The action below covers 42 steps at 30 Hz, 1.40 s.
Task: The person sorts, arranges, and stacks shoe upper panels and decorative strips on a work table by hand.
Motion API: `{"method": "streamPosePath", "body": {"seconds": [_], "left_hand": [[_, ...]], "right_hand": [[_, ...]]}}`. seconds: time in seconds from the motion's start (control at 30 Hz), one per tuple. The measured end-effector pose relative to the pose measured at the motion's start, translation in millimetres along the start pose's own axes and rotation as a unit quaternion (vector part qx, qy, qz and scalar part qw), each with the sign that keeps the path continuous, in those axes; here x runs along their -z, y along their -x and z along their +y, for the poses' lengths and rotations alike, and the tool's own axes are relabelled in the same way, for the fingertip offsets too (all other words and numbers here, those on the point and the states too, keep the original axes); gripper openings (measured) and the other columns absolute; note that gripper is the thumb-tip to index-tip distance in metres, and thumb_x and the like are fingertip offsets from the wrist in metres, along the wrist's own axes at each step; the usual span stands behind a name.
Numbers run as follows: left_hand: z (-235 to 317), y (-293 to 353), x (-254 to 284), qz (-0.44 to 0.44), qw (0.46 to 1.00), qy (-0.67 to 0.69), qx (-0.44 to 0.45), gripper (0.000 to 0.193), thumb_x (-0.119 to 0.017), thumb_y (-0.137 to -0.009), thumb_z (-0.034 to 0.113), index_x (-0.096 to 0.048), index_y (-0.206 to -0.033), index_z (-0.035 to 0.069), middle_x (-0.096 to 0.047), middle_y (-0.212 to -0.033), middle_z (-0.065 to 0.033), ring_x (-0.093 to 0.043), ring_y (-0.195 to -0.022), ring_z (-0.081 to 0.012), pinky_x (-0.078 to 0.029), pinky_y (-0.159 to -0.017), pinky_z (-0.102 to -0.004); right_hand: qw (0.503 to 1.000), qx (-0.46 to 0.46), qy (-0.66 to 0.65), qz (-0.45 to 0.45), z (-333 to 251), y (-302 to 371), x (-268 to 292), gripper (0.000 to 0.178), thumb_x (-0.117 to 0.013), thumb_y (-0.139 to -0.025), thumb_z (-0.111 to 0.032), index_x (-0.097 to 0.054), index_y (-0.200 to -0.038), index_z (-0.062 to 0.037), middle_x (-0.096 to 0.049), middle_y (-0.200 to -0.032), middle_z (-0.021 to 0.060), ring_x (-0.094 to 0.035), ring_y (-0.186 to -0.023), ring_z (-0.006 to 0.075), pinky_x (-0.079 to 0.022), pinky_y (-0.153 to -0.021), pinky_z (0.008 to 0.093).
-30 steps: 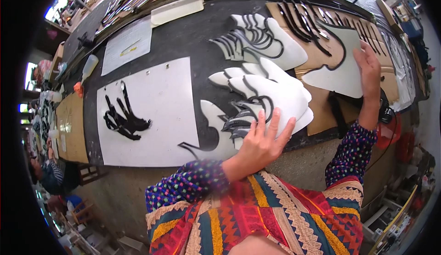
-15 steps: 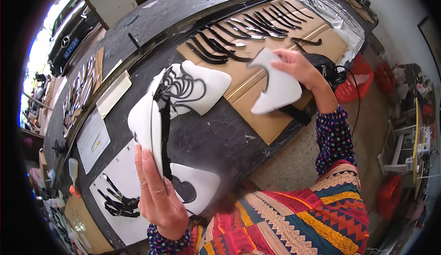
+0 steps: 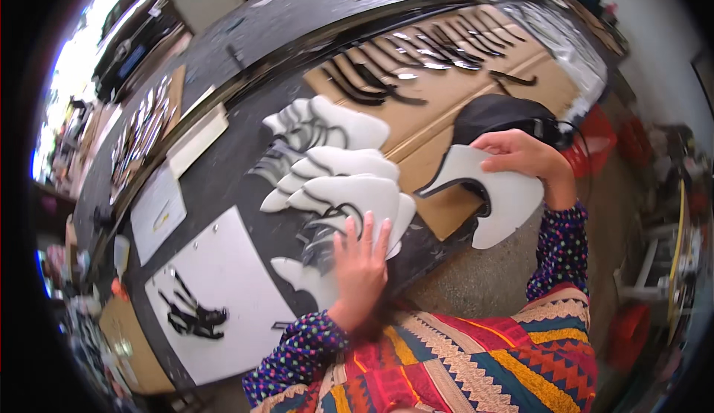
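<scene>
My right hand [image 3: 524, 162] pinches the upper edge of a white curved panel [image 3: 513, 203] with a dark inner edge, held over the table's near right edge. My left hand [image 3: 358, 270] lies with fingers stretched across a stack of similar white panels [image 3: 364, 194] with dark curved edges. Beyond that stack is another pile of white panels [image 3: 349, 124]. Part of one more white panel [image 3: 301, 275] shows beside my left hand. My left palm hides some of the pieces under it.
Rows of dark curved strips [image 3: 424, 45] lie on a cardboard sheet [image 3: 416, 123]. Next to it sits a black rounded object [image 3: 491, 115] with a cable. More dark strips [image 3: 195, 316] rest on a white board [image 3: 230, 264] at left. A red basket [image 3: 595, 142] stands past the table edge.
My left hand has moved right, from beside upright white panels onto the stack, which now lies fanned out on the table. My right hand and its panel have moved right and nearer me.
</scene>
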<state>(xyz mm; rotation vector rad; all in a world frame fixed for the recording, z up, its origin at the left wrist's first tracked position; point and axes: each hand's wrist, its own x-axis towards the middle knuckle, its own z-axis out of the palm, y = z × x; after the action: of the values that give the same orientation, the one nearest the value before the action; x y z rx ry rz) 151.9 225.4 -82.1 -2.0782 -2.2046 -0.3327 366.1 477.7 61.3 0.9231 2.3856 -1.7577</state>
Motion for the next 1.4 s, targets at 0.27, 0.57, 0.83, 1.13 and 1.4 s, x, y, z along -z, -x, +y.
{"method": "streamPosePath", "body": {"seconds": [0.27,0.57,0.83,1.13,1.4], "left_hand": [[8,9,-10,0.017,0.999,0.041,-0.001,0.06,-0.05,-0.083,0.013,-0.039,-0.143,0.012,-0.028,-0.151,-0.0199,-0.026,-0.137,-0.046,-0.022,-0.105,-0.0638],[15,8,6,0.042,0.997,0.068,-0.012,0.06,-0.05,-0.084,0.015,-0.038,-0.142,0.011,-0.027,-0.151,-0.0199,-0.024,-0.138,-0.0459,-0.021,-0.105,-0.0641],[11,9,5,0.041,0.996,0.077,0.013,0.061,-0.051,-0.084,0.017,-0.037,-0.143,0.01,-0.028,-0.15,-0.0195,-0.025,-0.137,-0.0453,-0.022,-0.104,-0.0638],[17,11,6,0.05,0.994,0.101,0.007,0.055,-0.051,-0.085,0.024,-0.042,-0.137,0.01,-0.028,-0.15,-0.0204,-0.025,-0.137,-0.0452,-0.022,-0.104,-0.0655],[8,18,25,0.042,0.991,0.123,0.007,0.063,-0.059,-0.083,0.026,-0.038,-0.141,0.014,-0.026,-0.15,-0.0175,-0.021,-0.14,-0.0405,-0.018,-0.108,-0.0611]], "right_hand": [[0.974,0.1,-0.19,0.071,-46,-55,-32,0.032,-0.06,-0.092,-0.01,-0.053,-0.12,0.0034,-0.065,-0.095,0.002,-0.06,-0.082,0.0046,-0.049,-0.071,0.0193],[0.919,0.204,-0.33,0.073,-119,-236,-58,0.024,-0.061,-0.092,-0.018,-0.058,-0.109,-0.0013,-0.063,-0.087,0.0011,-0.059,-0.071,0.0052,-0.047,-0.061,0.0178],[0.956,0.131,-0.262,0.013,-122,-269,-78,0.022,-0.064,-0.091,-0.019,-0.059,-0.103,-0.0017,-0.065,-0.087,0.0019,-0.062,-0.073,0.0082,-0.053,-0.067,0.0222],[0.928,0.129,-0.348,0.004,-127,-360,-161,0.025,-0.063,-0.092,-0.025,-0.06,-0.1,-0.0012,-0.063,-0.089,0.0044,-0.059,-0.08,0.0134,-0.051,-0.075,0.0301],[0.993,0.11,0.003,-0.039,-131,-292,-163,0.037,-0.062,-0.09,-0.02,-0.054,-0.121,-0.0005,-0.063,-0.11,0.0061,-0.062,-0.091,0.0127,-0.05,-0.079,0.0264]]}}
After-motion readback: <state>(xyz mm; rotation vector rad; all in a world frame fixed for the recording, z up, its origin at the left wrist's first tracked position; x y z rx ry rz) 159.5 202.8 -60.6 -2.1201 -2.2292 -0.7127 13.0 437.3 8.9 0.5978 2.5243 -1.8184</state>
